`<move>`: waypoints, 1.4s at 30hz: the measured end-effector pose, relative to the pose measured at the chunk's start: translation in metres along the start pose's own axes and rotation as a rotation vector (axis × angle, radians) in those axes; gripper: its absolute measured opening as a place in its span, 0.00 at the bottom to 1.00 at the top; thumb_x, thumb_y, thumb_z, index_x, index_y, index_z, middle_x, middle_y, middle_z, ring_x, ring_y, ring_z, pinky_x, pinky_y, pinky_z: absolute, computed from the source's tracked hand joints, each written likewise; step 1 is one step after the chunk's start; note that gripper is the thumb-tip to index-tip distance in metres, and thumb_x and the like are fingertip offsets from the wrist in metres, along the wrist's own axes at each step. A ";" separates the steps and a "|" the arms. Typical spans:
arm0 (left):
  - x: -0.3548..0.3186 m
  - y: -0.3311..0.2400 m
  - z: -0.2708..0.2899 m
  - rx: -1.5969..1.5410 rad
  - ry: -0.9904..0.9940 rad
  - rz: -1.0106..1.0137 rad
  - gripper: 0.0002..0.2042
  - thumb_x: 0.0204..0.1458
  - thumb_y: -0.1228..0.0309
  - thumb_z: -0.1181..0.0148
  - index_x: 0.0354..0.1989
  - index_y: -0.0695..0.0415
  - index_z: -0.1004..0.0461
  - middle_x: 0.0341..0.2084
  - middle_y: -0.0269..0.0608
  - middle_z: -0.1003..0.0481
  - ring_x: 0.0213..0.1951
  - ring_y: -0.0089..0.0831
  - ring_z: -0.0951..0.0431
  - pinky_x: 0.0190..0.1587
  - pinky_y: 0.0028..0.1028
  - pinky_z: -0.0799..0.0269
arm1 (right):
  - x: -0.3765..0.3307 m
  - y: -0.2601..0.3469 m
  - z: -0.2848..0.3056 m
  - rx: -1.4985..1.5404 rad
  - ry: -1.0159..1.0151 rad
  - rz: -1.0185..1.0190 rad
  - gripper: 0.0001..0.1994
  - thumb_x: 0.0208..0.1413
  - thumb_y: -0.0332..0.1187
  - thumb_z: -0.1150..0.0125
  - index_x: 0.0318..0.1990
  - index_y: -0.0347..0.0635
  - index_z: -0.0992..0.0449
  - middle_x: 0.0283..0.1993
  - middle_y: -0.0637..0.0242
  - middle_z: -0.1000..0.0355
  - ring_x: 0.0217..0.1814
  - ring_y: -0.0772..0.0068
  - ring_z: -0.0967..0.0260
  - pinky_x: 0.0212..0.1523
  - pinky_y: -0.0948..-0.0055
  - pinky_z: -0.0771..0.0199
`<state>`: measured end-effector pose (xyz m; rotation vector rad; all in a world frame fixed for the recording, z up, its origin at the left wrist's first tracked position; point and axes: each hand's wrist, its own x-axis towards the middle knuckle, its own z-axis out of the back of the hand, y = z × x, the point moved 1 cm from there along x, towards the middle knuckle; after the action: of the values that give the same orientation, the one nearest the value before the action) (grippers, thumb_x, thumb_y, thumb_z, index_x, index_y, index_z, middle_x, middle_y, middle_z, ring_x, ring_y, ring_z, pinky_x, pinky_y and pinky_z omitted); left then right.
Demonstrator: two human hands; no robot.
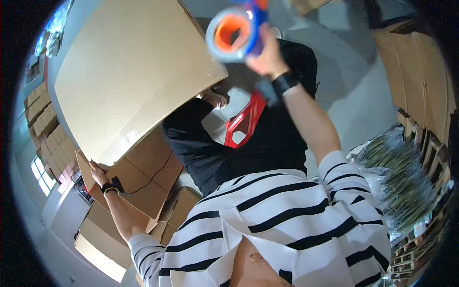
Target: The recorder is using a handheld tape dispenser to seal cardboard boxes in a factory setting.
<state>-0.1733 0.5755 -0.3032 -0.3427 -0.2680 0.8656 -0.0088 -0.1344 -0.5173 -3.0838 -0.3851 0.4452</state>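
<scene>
My right hand (266, 58) is raised in front of me, wrapped round a tape dispenser (256, 33) with a blue frame. A roll of clear tape (212, 37) with an orange core sits on it; both are smeared by motion. To the left stands a large brown cardboard box (129, 76), tilted in view, with a glossy tape strip along its near edge. My left hand (99, 175) grips this box at its lower left corner, fingers against the edge. A dark band with a black cable is at my left wrist.
Black clothing (277, 129) and a red and white thing (243, 122) lie below the dispenser. More cartons (103, 229) stand lower left, stacked boxes (48, 129) farther left. Flat cardboard (413, 81), plastic-wrapped green bundles (397, 177) and wooden pallets (435, 158) are at right.
</scene>
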 end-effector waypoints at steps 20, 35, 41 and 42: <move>-0.006 0.002 -0.018 -0.076 -0.027 0.161 0.27 0.65 0.55 0.63 0.59 0.67 0.35 0.48 0.51 0.27 0.45 0.33 0.25 0.42 0.28 0.27 | -0.030 -0.029 0.038 -0.118 -0.316 0.075 0.20 0.55 0.52 0.43 0.41 0.44 0.27 0.31 0.64 0.26 0.36 0.63 0.26 0.46 0.63 0.26; -0.006 -0.007 -0.037 0.010 -0.191 0.256 0.26 0.61 0.49 0.55 0.23 0.60 0.26 0.16 0.34 0.31 0.18 0.24 0.35 0.20 0.27 0.37 | -0.069 -0.026 0.012 0.023 -0.443 -0.047 0.19 0.55 0.53 0.43 0.38 0.45 0.28 0.31 0.63 0.28 0.41 0.61 0.28 0.49 0.60 0.28; -0.035 -0.043 -0.054 -0.699 -0.127 0.329 0.20 0.58 0.54 0.48 0.42 0.62 0.27 0.37 0.42 0.25 0.38 0.34 0.25 0.42 0.33 0.27 | -0.051 -0.009 -0.014 -0.055 0.043 0.002 0.16 0.62 0.48 0.52 0.36 0.46 0.27 0.30 0.72 0.28 0.38 0.71 0.30 0.47 0.67 0.29; -0.047 -0.045 -0.055 -0.877 -0.077 0.360 0.19 0.57 0.57 0.48 0.45 0.62 0.28 0.39 0.44 0.26 0.41 0.36 0.26 0.45 0.36 0.28 | -0.052 -0.010 -0.016 -0.262 -0.235 0.055 0.16 0.61 0.47 0.51 0.41 0.44 0.26 0.34 0.69 0.26 0.42 0.70 0.29 0.52 0.65 0.30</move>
<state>-0.1517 0.5016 -0.3395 -1.2015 -0.6711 1.0837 -0.0552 -0.1370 -0.4869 -3.3088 -0.3905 0.8275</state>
